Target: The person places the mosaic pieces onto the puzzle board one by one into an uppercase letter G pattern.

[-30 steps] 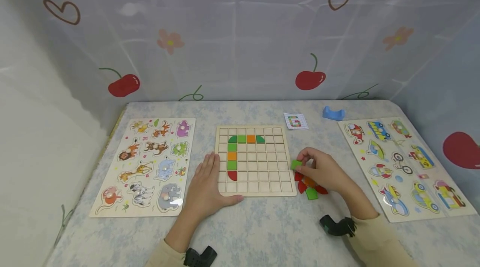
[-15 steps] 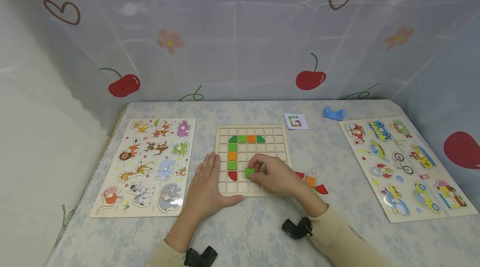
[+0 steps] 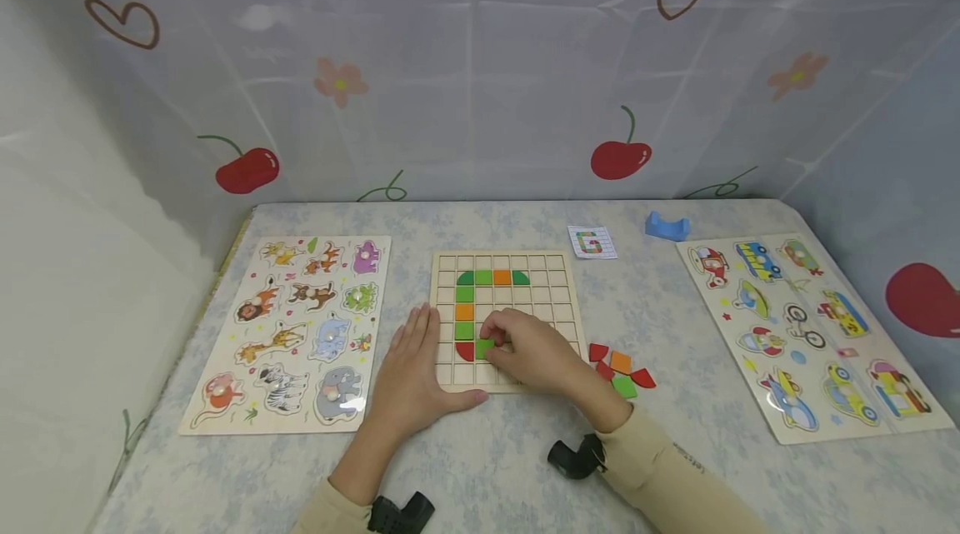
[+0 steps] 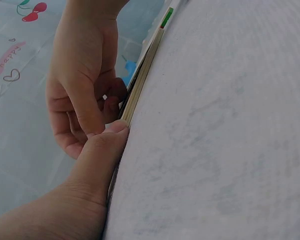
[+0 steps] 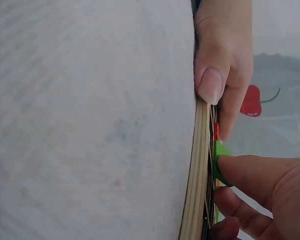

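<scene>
A wooden grid board (image 3: 536,334) lies mid-table, with green, orange and red tiles set in its cells along a top row and down a left column. My right hand (image 3: 536,351) is over the board and pinches a green square tile (image 3: 484,349), right beside the red quarter-round tile (image 3: 465,351). In the right wrist view the thumb presses on that green tile (image 5: 220,162), which stands tilted at the board. My left hand (image 3: 408,376) lies with straight fingers along the board's left edge, its thumb at the front edge.
Right of the board lie several loose tiles (image 3: 621,362), red, orange and green. Behind them are a small pattern card (image 3: 592,242) and a blue holder-like piece (image 3: 667,227). An animal puzzle (image 3: 288,334) flanks the left side, a vehicle puzzle (image 3: 813,342) the right.
My right hand has carried the green square tile from the loose pile leftward onto the board, up to the red corner tile. My left hand has stayed in place.
</scene>
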`<state>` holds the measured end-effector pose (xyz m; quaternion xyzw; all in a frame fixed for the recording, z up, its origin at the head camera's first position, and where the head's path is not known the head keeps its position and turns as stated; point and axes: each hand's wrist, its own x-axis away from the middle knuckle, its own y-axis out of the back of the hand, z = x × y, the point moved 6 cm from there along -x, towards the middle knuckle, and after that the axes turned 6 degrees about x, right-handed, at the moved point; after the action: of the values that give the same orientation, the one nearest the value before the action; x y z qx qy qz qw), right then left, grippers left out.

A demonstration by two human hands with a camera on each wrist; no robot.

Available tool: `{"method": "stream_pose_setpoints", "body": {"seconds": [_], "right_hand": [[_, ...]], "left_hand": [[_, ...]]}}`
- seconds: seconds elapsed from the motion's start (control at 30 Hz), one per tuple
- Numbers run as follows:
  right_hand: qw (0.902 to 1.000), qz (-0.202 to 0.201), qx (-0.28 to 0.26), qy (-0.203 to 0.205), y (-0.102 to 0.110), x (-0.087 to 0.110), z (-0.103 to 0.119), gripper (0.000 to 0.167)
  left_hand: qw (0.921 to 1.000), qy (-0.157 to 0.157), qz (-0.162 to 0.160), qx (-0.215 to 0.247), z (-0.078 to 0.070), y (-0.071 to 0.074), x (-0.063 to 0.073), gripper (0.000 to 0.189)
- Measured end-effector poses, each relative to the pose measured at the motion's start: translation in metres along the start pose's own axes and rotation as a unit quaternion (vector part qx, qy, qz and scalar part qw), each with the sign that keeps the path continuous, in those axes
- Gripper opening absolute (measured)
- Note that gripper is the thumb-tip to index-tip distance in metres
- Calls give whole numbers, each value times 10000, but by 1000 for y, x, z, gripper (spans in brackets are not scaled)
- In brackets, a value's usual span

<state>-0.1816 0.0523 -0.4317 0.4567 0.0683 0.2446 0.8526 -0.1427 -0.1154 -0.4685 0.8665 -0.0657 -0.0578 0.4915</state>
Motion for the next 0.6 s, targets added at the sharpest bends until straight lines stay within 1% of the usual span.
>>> {"method": "stream_pose_setpoints", "body": {"seconds": [0.17,0.3,0.47,0.6], "right_hand": [[9996,1,240,132,-1,2,1,11],[9988,-11,444,200,0,4,0,14],[9984,34,489,291,3,10,-2,19],[9986,29,412,344,10,18,-8,17]], "left_hand": [[10000,-7,-13,-4,-1,0,0,138],[10000,1,8,7,-1,0,0,138],[10000,0,38,33,-1,0,0,137],[10000,25,53,-2,-1,0,0,138]]}}
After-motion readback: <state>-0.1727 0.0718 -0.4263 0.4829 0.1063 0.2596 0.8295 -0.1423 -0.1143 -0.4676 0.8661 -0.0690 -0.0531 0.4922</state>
